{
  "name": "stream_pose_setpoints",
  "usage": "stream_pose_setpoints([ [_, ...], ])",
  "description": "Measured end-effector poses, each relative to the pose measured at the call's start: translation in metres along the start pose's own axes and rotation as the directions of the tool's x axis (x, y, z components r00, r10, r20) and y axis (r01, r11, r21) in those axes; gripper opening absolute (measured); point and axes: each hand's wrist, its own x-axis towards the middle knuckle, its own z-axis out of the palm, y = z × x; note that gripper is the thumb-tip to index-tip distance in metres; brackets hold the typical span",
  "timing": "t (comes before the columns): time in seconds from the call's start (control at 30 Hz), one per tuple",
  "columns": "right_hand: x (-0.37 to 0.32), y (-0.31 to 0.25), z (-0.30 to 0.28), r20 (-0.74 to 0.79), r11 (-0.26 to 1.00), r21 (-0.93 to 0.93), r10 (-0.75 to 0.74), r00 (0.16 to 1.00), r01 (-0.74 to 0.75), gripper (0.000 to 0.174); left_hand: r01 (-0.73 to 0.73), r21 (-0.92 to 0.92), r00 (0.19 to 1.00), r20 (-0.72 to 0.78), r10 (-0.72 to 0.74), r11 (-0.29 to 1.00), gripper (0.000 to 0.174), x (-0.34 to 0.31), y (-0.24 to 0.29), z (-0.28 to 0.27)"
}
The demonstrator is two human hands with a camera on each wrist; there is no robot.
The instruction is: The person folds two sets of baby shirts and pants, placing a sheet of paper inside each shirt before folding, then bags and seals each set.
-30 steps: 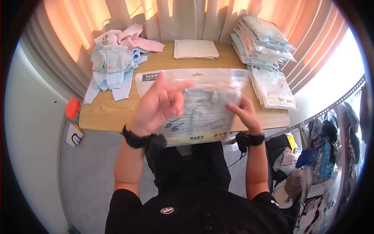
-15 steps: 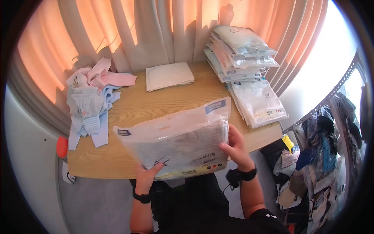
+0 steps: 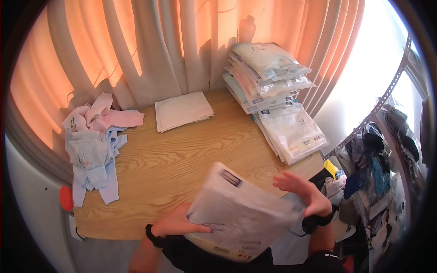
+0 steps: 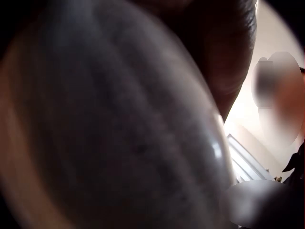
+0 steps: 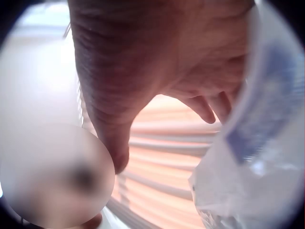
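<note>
A clear plastic bag with a folded grey garment inside is held tilted over the table's front edge, close to the person's body. My left hand grips its left side, thumb on the printed front and the other fingers hidden behind. In the left wrist view the striped grey cloth fills most of the picture, blurred. Beside the bag's right end is my right hand, fingers extended and thumb apart. The right wrist view shows that palm with nothing in it, the bag's blue-labelled edge alongside.
Bagged garments are stacked at the table's back right, with more bags in front. Pink and blue knitwear lies heaped on the left. Folded white sheets rest near the curtain. A rack of clothes stands at right.
The left hand, raised in front of the bag at first, now grips its left side. The bag has turned and lowered; the right hand has let go of its right side. The head view has shifted.
</note>
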Motion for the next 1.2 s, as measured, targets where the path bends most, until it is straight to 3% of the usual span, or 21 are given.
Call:
stream_pose_setpoints([
  [0.03,0.004,-0.012,0.006,0.074,0.963,-0.270,0.034,0.997,-0.013,0.114,-0.032,0.038,0.994,0.106,0.028,0.999,0.069,0.010,0.001,-0.002],
  [0.07,0.007,-0.019,0.014,0.118,0.911,-0.385,0.206,0.971,-0.147,0.111,-0.065,0.073,0.976,0.211,0.048,0.995,0.069,0.018,0.002,-0.003],
  [0.13,0.016,-0.026,0.030,0.131,0.712,-0.605,0.531,0.837,-0.357,0.105,-0.075,0.038,0.946,0.318,0.059,0.996,0.069,0.035,0.010,-0.005],
  [0.17,0.020,-0.023,0.035,0.095,0.769,-0.518,0.487,0.868,-0.375,0.080,-0.082,0.021,0.926,0.372,0.068,0.996,0.069,0.042,0.010,-0.007],
  [0.27,0.013,-0.013,0.026,0.061,0.807,-0.440,0.465,0.883,-0.395,0.054,-0.153,-0.049,0.868,0.470,0.158,0.987,0.067,0.064,-0.001,-0.012],
  [0.37,0.002,-0.036,0.013,-0.116,0.889,-0.366,0.249,0.962,-0.274,0.044,0.055,-0.556,0.872,0.432,0.232,0.829,0.068,0.094,-0.049,-0.027],
  [0.4,0.001,-0.053,0.006,-0.202,0.844,-0.488,0.139,0.970,-0.222,0.050,0.180,-0.664,0.853,0.473,0.221,0.726,0.067,0.106,-0.061,-0.035],
  [0.43,-0.006,-0.057,-0.005,-0.425,0.904,-0.302,0.155,0.892,-0.302,0.057,0.305,-0.741,0.829,0.515,0.216,0.598,0.067,0.116,-0.070,-0.043],
  [0.47,0.003,-0.067,-0.015,-0.485,0.941,-0.317,-0.055,0.873,-0.116,0.061,0.421,-0.786,0.802,0.556,0.219,0.453,0.066,0.123,-0.076,-0.048],
  [0.5,0.006,-0.061,-0.041,-0.544,0.951,-0.308,-0.167,0.822,-0.011,0.060,0.413,-0.763,0.817,0.552,0.168,0.497,0.064,0.124,-0.072,-0.050],
  [0.53,0.029,-0.065,-0.045,-0.684,0.960,-0.252,-0.266,0.679,0.123,0.056,0.408,-0.739,0.831,0.544,0.118,0.536,0.061,0.123,-0.065,-0.049],
  [0.57,0.048,-0.072,-0.057,-0.793,0.966,-0.230,-0.256,0.553,0.117,0.056,0.407,-0.715,0.844,0.533,0.065,0.569,0.058,0.120,-0.064,-0.047],
  [0.63,0.090,-0.085,-0.095,-0.779,0.943,-0.027,-0.229,0.583,0.333,0.056,0.404,-0.678,0.845,0.533,0.033,0.615,0.049,0.120,-0.067,-0.045],
  [0.7,0.143,-0.091,-0.126,-0.792,0.910,-0.009,-0.260,0.552,0.415,0.049,0.400,-0.665,0.848,0.529,0.020,0.631,0.043,0.118,-0.070,-0.045],
  [0.77,0.185,-0.075,-0.188,-0.853,0.957,-0.018,-0.166,0.494,0.291,0.039,0.393,-0.677,0.850,0.525,0.034,0.622,0.038,0.118,-0.069,-0.047],
  [0.8,0.205,-0.063,-0.225,-0.790,0.960,0.043,-0.137,0.597,0.277,0.032,0.394,-0.671,0.849,0.528,0.031,0.628,0.038,0.118,-0.068,-0.047],
  [0.87,0.243,-0.050,-0.235,-0.771,0.977,0.144,0.010,0.636,0.159,0.029,0.394,-0.664,0.847,0.530,0.028,0.636,0.037,0.117,-0.068,-0.047],
  [0.93,0.268,-0.032,-0.252,-0.839,0.973,0.226,0.170,0.517,0.047,0.035,0.389,-0.666,0.843,0.536,0.046,0.637,0.038,0.119,-0.070,-0.046],
  [1.03,0.288,-0.011,-0.279,-0.827,0.996,0.078,0.082,0.557,-0.031,0.036,0.385,-0.656,0.844,0.535,0.040,0.649,0.038,0.118,-0.066,-0.048],
  [1.13,0.296,-0.016,-0.278,-0.844,0.992,0.064,0.113,0.524,-0.111,0.035,0.386,-0.650,0.839,0.542,0.043,0.655,0.038,0.117,-0.067,-0.047],
  [1.2,0.295,-0.017,-0.273,-0.840,0.996,0.060,0.089,0.535,-0.072,0.036,0.387,-0.646,0.837,0.546,0.044,0.658,0.038,0.119,-0.067,-0.047],
])
